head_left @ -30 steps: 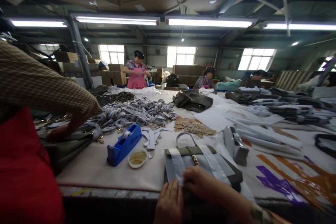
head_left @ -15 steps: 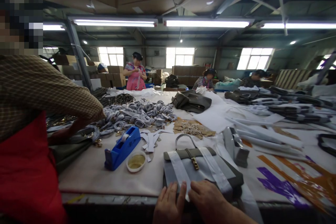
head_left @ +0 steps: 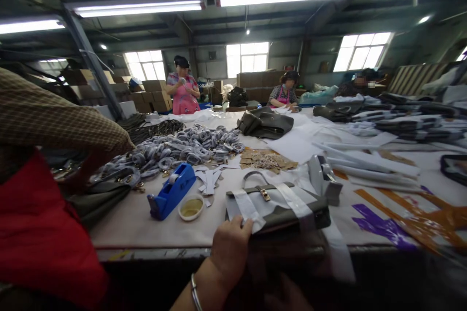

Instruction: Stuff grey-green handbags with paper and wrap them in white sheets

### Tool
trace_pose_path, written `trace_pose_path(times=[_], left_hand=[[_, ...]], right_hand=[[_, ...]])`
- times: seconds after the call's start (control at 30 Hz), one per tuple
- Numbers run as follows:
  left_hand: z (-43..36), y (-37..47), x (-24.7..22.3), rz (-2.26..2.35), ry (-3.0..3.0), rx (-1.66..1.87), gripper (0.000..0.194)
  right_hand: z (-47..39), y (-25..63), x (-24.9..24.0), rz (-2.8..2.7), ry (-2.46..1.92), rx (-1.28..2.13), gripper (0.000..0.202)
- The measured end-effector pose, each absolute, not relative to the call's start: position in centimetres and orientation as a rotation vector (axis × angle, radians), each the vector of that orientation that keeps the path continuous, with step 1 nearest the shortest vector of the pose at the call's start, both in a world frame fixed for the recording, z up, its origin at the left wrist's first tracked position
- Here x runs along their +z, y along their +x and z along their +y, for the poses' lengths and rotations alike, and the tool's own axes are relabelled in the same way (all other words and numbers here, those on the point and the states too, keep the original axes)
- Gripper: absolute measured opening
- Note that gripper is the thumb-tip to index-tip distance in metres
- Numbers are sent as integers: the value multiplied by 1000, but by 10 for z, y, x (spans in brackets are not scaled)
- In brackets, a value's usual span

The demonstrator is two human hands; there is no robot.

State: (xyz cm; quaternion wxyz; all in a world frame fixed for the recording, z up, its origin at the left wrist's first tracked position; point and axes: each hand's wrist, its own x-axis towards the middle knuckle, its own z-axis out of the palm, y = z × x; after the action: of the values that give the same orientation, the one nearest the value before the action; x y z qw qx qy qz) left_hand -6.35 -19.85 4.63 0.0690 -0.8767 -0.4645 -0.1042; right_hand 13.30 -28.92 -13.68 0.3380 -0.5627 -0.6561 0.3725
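Observation:
A grey-green handbag (head_left: pixel 280 219) with a top handle and a gold clasp (head_left: pixel 265 195) lies at the table's front edge. Two pale strips cross its front: a left strip (head_left: pixel 247 209) and a right strip (head_left: pixel 296 200). My left hand (head_left: pixel 230 245), a bangle on its wrist, has its fingers closed at the lower end of the left strip, by the bag's near left corner. Low in the dark, below the table edge, my right hand (head_left: pixel 288 295) is blurred, apart from the bag, and its fingers cannot be made out.
Left of the bag stand a blue tape dispenser (head_left: pixel 173 192) and a small round dish (head_left: pixel 191 207). A grey dispenser (head_left: pixel 324 180) is close on its right. Wrapped rings (head_left: pixel 189 146) are heaped behind. At left, a co-worker's checked sleeve (head_left: pixel 65 112) reaches over the table.
My right hand has left the bag's front and dropped below the table edge. My left hand's flat fingers have closed on the left strip's end. The view has tipped downward.

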Motion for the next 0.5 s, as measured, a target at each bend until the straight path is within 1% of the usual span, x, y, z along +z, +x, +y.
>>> trace_pose_path(times=[0.1, 0.13, 0.2, 0.3, 0.4, 0.5], left_hand=[[-192, -61, 80, -1496, -2764, -85, 56], [-191, -61, 86, -1516, -2783, -43, 58], [-190, -61, 90, -1542, -2797, 1, 61], [-192, -65, 81, -1531, -2781, -10, 65], [-192, -70, 62, -1431, -2725, -146, 61], [-191, -74, 41, -1272, -2592, -381, 55]], right_hand=[[-280, 113, -129, -1251, -1422, 1417, 80], [-276, 106, -125, -1154, -1374, 1513, 83], [-267, 95, -118, -1066, -1335, 1606, 78], [-261, 96, -115, -1091, -1420, 1569, 63], [-261, 116, -123, -1166, -1535, 1436, 61], [-264, 142, -130, -1252, -1615, 1287, 61]])
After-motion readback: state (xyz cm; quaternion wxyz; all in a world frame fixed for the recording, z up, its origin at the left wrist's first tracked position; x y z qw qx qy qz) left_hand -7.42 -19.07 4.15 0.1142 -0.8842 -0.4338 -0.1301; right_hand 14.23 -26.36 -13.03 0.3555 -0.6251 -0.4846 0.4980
